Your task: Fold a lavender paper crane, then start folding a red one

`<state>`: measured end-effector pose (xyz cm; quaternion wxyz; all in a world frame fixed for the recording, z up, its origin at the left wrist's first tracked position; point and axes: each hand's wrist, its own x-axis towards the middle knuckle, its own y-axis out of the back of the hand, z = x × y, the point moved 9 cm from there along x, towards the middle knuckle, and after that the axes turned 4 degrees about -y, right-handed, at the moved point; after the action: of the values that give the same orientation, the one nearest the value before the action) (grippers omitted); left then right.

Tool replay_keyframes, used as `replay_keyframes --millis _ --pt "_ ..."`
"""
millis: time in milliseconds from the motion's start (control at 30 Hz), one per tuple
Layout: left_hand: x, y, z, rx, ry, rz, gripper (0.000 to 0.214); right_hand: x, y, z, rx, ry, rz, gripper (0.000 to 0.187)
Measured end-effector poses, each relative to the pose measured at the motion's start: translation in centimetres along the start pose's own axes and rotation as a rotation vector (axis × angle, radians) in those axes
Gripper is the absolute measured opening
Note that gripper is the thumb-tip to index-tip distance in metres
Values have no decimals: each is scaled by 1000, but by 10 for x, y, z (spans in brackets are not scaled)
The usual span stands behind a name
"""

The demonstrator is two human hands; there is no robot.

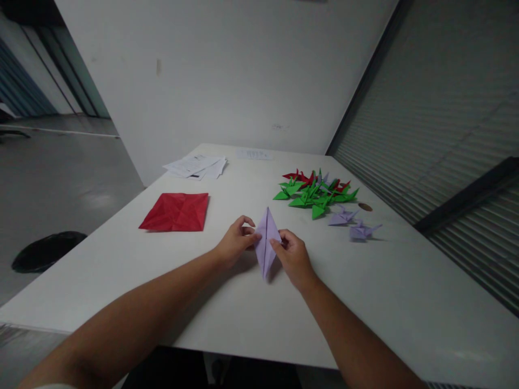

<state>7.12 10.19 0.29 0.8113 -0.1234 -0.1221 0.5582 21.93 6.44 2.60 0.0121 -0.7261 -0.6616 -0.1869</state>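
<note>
A lilac sheet of origami paper (266, 254), folded into a long diamond with a crease or slit down its middle, stands between my hands with one point away from me and one towards me. My left hand (238, 237) pinches its left corner, thumb on the top face and fingers partly behind. At the right corner, my right hand (294, 253) grips the paper the same way, its thumb lying on the face. The fingertips under the paper are hidden.
Green paper cranes (310, 197) and red ones (300, 176) lie heaped at the back right, with lilac cranes (360, 231) nearer. A creased red paper sheet (178, 212) lies left on the white table (227, 319). Printed papers (197, 165) rest behind. Window blinds (438, 119) border the right.
</note>
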Motion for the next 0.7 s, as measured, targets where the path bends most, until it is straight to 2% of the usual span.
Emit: replay_keyframes --millis 100,233,433,567,700 --pt "1 1 5 63 -75 -2 36 0 4 -9 -98 84 58 20" --pt "1 -5 9 260 -161 -75 18 -4 8 -24 -225 193 110 19" --pt "0 -6 9 373 -185 -98 19 -13 1 -41 -311 328 74 11" --pt "1 -7 8 306 -155 -101 20 -15 -4 -44 -305 351 25 12" --pt "0 -5 1 87 -53 -71 30 -16 -6 -45 -306 378 -4 16"
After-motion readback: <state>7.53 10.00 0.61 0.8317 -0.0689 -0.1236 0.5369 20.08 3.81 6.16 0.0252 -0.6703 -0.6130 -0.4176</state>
